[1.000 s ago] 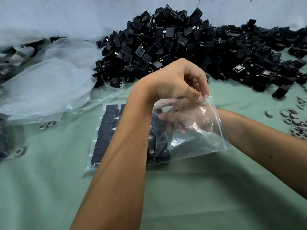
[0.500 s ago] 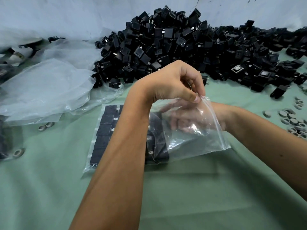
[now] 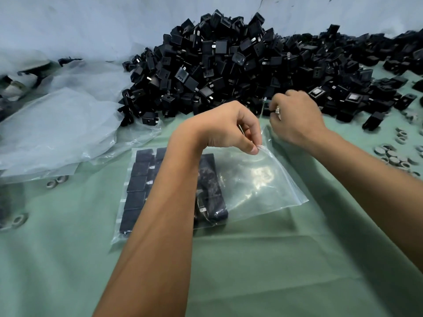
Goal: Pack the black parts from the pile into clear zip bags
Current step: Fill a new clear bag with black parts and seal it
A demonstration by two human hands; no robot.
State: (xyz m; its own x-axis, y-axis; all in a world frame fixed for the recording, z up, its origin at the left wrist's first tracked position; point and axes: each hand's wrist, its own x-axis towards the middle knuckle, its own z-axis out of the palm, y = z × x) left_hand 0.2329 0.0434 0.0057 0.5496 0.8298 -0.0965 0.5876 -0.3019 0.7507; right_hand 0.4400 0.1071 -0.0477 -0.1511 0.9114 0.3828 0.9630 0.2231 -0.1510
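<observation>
A big pile of black parts [image 3: 229, 72] lies at the back of the green cloth. In front of it is a clear zip bag [image 3: 263, 179], with rows of black parts [image 3: 137, 184] filling its left half. My left hand [image 3: 229, 126] pinches the bag's upper edge and holds the mouth lifted open. My right hand [image 3: 295, 117] is outside the bag at the near edge of the pile. Its fingers are curled round a black part [image 3: 273, 109] with a metal tab. My left forearm hides the middle of the bag.
Crumpled clear plastic sheets [image 3: 57, 124] lie at the left. Small grey rings [image 3: 393, 156] are scattered at the right edge, with a few more rings [image 3: 55, 181] at the left. The green cloth [image 3: 229, 271] runs to the near edge. A pale sheet backs the pile.
My right hand has come out of the bag and moved back and right to the pile. My left hand still holds the bag's edge. The bag's right half now lies flatter.
</observation>
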